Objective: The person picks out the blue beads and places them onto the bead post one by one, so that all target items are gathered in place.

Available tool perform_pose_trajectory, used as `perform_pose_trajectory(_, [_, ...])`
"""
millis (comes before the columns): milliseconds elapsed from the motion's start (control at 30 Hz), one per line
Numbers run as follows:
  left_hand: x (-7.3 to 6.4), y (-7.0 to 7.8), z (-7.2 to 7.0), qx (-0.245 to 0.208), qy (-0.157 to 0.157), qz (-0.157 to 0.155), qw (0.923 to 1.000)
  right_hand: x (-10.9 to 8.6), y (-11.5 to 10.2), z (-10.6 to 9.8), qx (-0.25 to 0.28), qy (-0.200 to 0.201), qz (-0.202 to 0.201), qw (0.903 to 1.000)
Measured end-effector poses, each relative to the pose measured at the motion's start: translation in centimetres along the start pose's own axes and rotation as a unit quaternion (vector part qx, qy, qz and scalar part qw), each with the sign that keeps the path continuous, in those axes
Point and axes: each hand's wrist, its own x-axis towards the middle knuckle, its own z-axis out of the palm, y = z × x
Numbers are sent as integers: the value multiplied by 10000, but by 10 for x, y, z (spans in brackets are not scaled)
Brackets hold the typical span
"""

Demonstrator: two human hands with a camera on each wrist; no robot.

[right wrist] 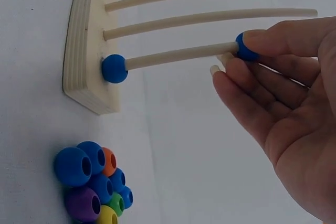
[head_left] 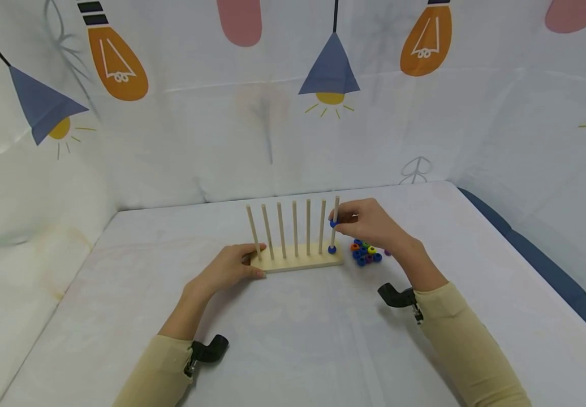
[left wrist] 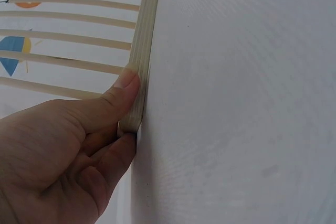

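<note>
I count seven pegs [head_left: 295,229] on one wooden stand [head_left: 300,263], which lies across the middle of the white tabletop [head_left: 293,345]. Two blue beads are around the rightmost peg [right wrist: 181,56]: the lower bead [right wrist: 113,68] rests on the stand at the peg's foot, and the upper bead [right wrist: 245,50] is partway up, well apart from it.

To the right of the stand I have a cluster of loose beads [right wrist: 98,187], touching or close together. I make out at least five blue, one orange, one green, one yellow and one purple; they overlap, so I cannot give a sure total. One more purple bead [head_left: 387,252] lies just right of the cluster, partly covered by the right forearm [head_left: 420,263].

I see two grips, both on something. The right grip [head_left: 369,219] is narrow, thumb and fingertips pinching the upper bead on its peg. The left grip [head_left: 227,264] is spread only as far as the stand's left end, holding it between thumb and fingers; the thumb lies against the wood.

On the far cloth [head_left: 196,135] I count two orange bulbs [head_left: 120,65] and, including one at the right edge, three blue lamps [head_left: 330,68].
</note>
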Motion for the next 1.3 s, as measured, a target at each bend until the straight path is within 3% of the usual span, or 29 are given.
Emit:
perform_pose_trajectory(633, [0,0,0,1,-3,-39,10000,5,12,8,-109,-649,376,9971])
perform_pose_trajectory(1300, [1,-1,0,-121,-38,-54,9999,9,27,19,-130,-963,287,9949])
